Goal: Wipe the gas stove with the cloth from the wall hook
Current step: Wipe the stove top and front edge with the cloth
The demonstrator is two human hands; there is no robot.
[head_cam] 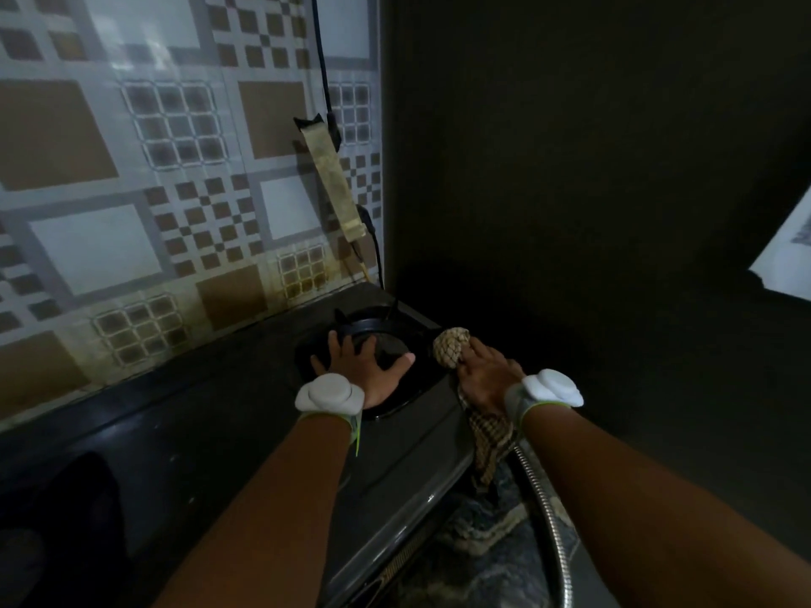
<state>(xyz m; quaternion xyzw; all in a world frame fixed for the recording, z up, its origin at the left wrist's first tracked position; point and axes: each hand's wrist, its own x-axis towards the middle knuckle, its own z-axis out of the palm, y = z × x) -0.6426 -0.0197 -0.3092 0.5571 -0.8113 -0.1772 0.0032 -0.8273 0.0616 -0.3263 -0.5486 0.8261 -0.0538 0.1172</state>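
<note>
The dark gas stove (408,449) lies along the tiled wall, its round burner (373,335) at the far end. My left hand (364,366) rests on the burner grate, fingers spread around its near rim. My right hand (482,379) presses a brown checked cloth (452,346) against the stove's right edge beside the burner. The cloth is bunched ahead of my fingers and its tail (487,449) hangs down under my wrist.
The patterned tile wall (131,190) runs behind the stove, with a taped strip (335,182) and a black cable (322,59) in the corner. A dark wall (592,168) closes the right side. A metal flexible hose (548,511) curves along the stove's right.
</note>
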